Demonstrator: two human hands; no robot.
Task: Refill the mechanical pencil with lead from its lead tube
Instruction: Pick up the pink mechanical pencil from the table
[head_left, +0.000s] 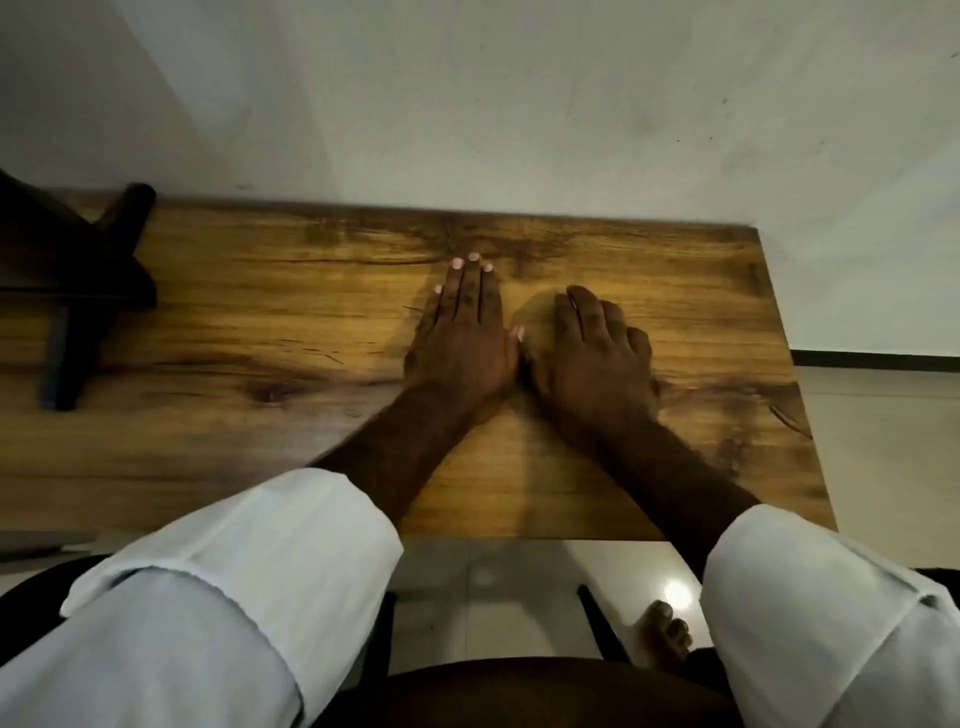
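Two hands lie palm-down on table (234, 312), thumbs touching: left hand (460, 338) flat, fingers straight and together; right hand (589, 358) loosely bent, gripping nothing visible. Neither pencil nor lead tube shows; bearing, axis, nearer hand undeterminable.

Left hand (460, 338): palm down on the table (260, 312) near its middle, fingers straight and together.
Right hand (589, 358): palm down on the table, fingers loosely bent, touching the left hand's thumb.
Forearms (395, 457): bare, converging from the table's near edge; white sleeves (270, 545) rolled back.
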